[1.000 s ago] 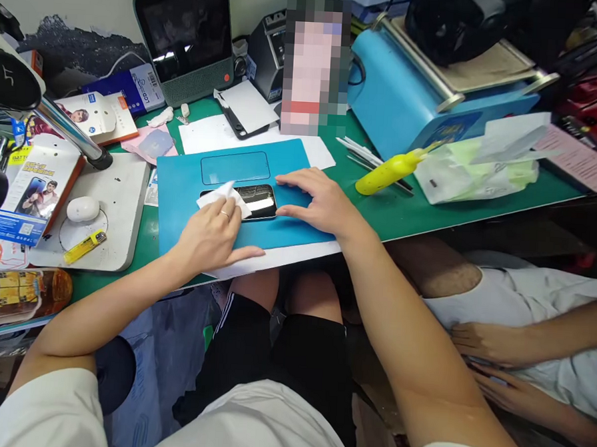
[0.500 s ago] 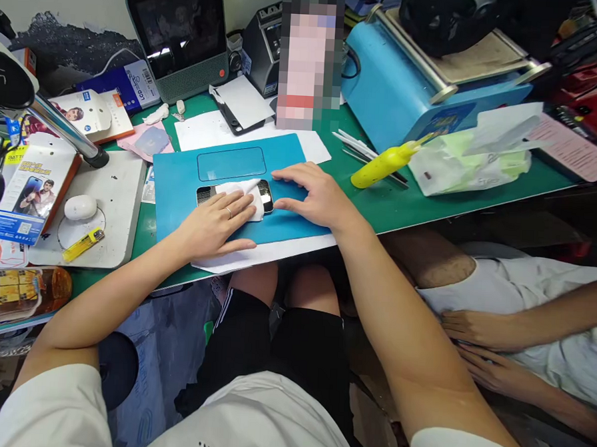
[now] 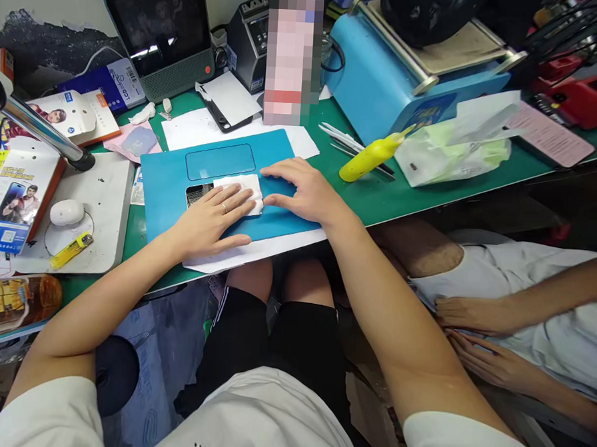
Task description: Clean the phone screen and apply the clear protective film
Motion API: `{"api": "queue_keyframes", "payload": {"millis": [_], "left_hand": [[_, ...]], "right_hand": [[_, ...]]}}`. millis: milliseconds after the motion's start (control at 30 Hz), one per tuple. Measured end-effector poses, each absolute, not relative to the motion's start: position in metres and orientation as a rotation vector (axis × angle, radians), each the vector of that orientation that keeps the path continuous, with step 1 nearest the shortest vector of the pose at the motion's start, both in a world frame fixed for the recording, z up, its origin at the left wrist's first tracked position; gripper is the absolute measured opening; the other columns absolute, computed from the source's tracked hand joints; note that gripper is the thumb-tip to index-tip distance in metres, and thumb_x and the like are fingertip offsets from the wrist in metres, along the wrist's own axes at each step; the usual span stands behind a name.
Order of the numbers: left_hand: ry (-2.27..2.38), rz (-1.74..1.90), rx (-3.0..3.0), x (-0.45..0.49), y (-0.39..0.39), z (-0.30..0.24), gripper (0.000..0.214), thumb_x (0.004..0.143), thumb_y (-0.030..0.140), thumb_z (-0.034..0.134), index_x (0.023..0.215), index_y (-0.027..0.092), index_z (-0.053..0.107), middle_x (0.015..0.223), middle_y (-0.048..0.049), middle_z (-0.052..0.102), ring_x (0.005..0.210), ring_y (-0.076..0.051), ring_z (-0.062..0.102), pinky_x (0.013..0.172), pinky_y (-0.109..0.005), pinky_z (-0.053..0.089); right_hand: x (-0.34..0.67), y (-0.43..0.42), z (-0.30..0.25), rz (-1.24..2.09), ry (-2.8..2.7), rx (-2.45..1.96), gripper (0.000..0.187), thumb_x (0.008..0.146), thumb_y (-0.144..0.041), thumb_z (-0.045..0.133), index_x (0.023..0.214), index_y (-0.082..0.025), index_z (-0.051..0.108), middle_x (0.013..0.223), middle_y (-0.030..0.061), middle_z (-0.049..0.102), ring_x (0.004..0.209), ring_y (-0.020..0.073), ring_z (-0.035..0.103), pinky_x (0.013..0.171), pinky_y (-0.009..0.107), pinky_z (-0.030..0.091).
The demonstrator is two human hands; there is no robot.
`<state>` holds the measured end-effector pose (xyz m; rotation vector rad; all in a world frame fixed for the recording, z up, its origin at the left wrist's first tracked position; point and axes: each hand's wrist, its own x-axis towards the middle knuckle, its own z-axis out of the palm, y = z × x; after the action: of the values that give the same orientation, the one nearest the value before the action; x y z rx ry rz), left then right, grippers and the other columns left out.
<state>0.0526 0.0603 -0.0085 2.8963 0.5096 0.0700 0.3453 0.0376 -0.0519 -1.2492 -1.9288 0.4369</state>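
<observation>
My left hand [image 3: 211, 222] lies flat with fingers spread, pressing a folded white tissue [image 3: 253, 184] onto a phone [image 3: 197, 193]. Only the phone's dark left end shows; the tissue and my fingers hide the rest. Beneath it is a blue mat [image 3: 162, 203]. At the phone's right end my right hand [image 3: 305, 194] rests with thumb and index finger apart, their tips close to the tissue's edge. Whether they touch the phone I cannot tell. Just behind lies a black-outlined, see-through screen-shaped sheet [image 3: 220, 161].
A yellow squeeze bottle [image 3: 369, 158] and a tissue pack [image 3: 447, 158] stand to the right, before a blue machine [image 3: 381, 74]. On the left are a lamp pole [image 3: 48, 130], boxes [image 3: 17, 195] and a yellow lighter [image 3: 71, 250]. Another person's hands [image 3: 477, 333] rest at right.
The tissue has slid right under my left hand and now covers the phone's right end, which showed before. My right hand keeps its pose. The whole view has shifted slightly.
</observation>
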Motion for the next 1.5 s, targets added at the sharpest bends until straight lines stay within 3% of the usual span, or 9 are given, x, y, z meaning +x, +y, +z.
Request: {"api": "queue_keyframes", "payload": {"millis": [100, 267, 433, 800, 1067, 1300, 1500], "left_hand": [[0.523, 0.091, 2.912, 0.062, 0.061, -0.009, 0.085, 0.117, 0.07, 0.047, 0.177, 0.01, 0.045, 0.183, -0.0237, 0.044, 0.175, -0.042, 0.037, 0.141, -0.065, 0.032], [0.633, 0.122, 2.962, 0.054, 0.06, 0.003, 0.064, 0.119, 0.053, 0.045, 0.166, 0.011, 0.058, 0.174, -0.0242, 0.057, 0.166, -0.042, 0.05, 0.135, -0.062, 0.044], [0.703, 0.129, 2.963, 0.04, 0.06, 0.015, 0.057, 0.118, 0.043, 0.04, 0.158, 0.011, 0.065, 0.163, -0.026, 0.064, 0.153, -0.043, 0.058, 0.129, -0.064, 0.05], [0.667, 0.128, 2.982, 0.049, 0.061, 0.011, 0.055, 0.115, 0.034, 0.04, 0.16, 0.013, 0.064, 0.158, -0.0255, 0.064, 0.139, -0.041, 0.063, 0.12, -0.064, 0.053], [0.678, 0.088, 3.006, 0.066, 0.059, 0.01, 0.058, 0.105, 0.023, 0.047, 0.16, 0.014, 0.062, 0.158, -0.023, 0.064, 0.138, -0.041, 0.062, 0.123, -0.061, 0.05], [0.752, 0.055, 2.994, 0.05, 0.051, 0.007, 0.062, 0.104, 0.024, 0.045, 0.164, 0.011, 0.059, 0.16, -0.0231, 0.063, 0.141, -0.042, 0.06, 0.123, -0.061, 0.05], [0.783, 0.047, 3.012, 0.069, 0.05, 0.004, 0.064, 0.102, 0.021, 0.044, 0.163, 0.006, 0.059, 0.158, -0.0249, 0.064, 0.141, -0.043, 0.06, 0.124, -0.059, 0.049]], "right_hand": [[0.345, 0.038, -0.051, 0.448, -1.93, -1.276, 0.091, 0.087, -0.102, 0.06, 0.129, -0.025, 0.085, 0.129, 0.0144, 0.086, 0.12, 0.0401, 0.075, 0.111, 0.061, 0.057], [0.345, 0.037, -0.05, 0.469, -1.942, -1.28, 0.096, 0.085, -0.106, 0.057, 0.133, -0.027, 0.085, 0.131, 0.0139, 0.085, 0.122, 0.0412, 0.073, 0.112, 0.062, 0.055], [0.345, 0.035, -0.05, 0.476, -1.933, -1.278, 0.099, 0.085, -0.107, 0.054, 0.134, -0.026, 0.085, 0.133, 0.0146, 0.084, 0.124, 0.0417, 0.072, 0.114, 0.062, 0.054], [0.345, 0.036, -0.048, 0.516, -1.933, -1.269, 0.103, 0.084, -0.108, 0.053, 0.136, -0.024, 0.084, 0.135, 0.0154, 0.083, 0.127, 0.0424, 0.071, 0.116, 0.063, 0.052], [0.347, 0.036, -0.048, 0.534, -1.935, -1.259, 0.106, 0.09, -0.108, 0.036, 0.134, -0.025, 0.084, 0.134, 0.0145, 0.083, 0.126, 0.0403, 0.07, 0.116, 0.061, 0.051], [0.347, 0.037, -0.055, 0.47, -1.994, -1.27, 0.096, 0.09, -0.101, 0.057, 0.143, -0.025, 0.081, 0.139, 0.0167, 0.08, 0.128, 0.0447, 0.068, 0.115, 0.067, 0.052], [0.349, 0.037, -0.058, 0.456, -2.05, -1.271, 0.082, 0.092, -0.082, 0.076, 0.153, -0.027, 0.075, 0.144, 0.0161, 0.077, 0.131, 0.0457, 0.065, 0.117, 0.069, 0.052]]}}
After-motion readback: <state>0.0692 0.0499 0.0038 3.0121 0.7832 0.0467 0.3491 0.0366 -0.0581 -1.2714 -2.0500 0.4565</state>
